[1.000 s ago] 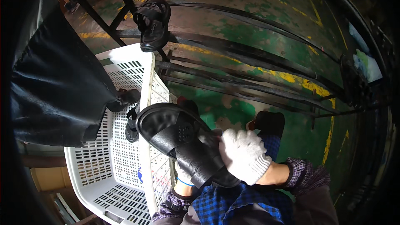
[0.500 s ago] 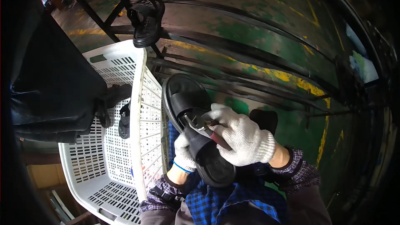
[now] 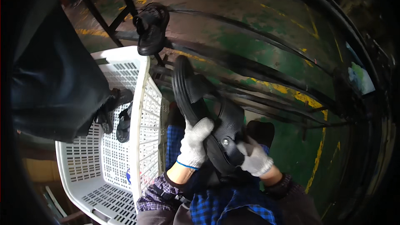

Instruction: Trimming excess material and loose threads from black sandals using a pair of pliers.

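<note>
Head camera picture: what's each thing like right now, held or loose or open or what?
Black two-strap sandal: held, tilted.
Left hand: gloved, grip closed on that sandal.
Right hand: gloved, at its strap; grip unclear.
White basket: open on top, shoes inside.
Basket sandal: loose, inside.
Other sandal: unheld, on the rack.
Black sheet: hanging.

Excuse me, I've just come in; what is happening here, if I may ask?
A person in white gloves is holding a black sandal: the left hand grips its sole side, the right hand is at its strap side, near a shiny stud. A white basket with black footwear inside stands to the left; another sandal rests on the dark rack.
</note>
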`<action>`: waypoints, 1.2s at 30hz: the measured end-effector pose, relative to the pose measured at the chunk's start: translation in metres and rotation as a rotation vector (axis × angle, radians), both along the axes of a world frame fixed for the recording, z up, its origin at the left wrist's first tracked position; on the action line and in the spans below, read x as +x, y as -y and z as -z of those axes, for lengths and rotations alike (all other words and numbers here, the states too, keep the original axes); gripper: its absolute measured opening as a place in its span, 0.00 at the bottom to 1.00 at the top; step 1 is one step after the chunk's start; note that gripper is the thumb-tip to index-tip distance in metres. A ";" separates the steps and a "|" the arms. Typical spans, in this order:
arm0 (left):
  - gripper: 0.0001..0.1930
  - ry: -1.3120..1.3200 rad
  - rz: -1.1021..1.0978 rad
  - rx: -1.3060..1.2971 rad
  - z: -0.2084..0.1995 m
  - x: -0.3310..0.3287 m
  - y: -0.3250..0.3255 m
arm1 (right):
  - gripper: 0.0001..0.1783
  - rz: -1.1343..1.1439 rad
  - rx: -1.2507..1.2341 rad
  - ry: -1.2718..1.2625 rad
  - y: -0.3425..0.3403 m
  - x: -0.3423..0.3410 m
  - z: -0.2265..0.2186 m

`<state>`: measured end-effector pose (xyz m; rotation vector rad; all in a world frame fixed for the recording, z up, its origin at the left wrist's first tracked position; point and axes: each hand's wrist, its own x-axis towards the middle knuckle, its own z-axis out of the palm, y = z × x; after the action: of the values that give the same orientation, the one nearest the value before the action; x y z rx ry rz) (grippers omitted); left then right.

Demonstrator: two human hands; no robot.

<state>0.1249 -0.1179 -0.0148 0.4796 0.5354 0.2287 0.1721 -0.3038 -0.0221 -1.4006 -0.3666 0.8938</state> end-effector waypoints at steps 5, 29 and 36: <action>0.73 -0.037 0.416 1.138 -0.015 -0.009 0.009 | 0.19 -0.130 0.417 -1.308 0.015 -0.012 0.047; 0.13 0.137 0.930 0.375 -0.014 0.021 0.107 | 0.20 0.606 0.288 -0.208 0.131 -0.045 0.042; 0.29 0.416 1.317 1.305 -0.070 0.073 0.212 | 0.21 1.502 0.843 -0.020 0.285 -0.040 0.025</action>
<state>0.1977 -0.3304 0.0548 1.8781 -0.4988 -0.6505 0.1326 -0.5888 -0.0474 -0.5379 0.3347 -0.4801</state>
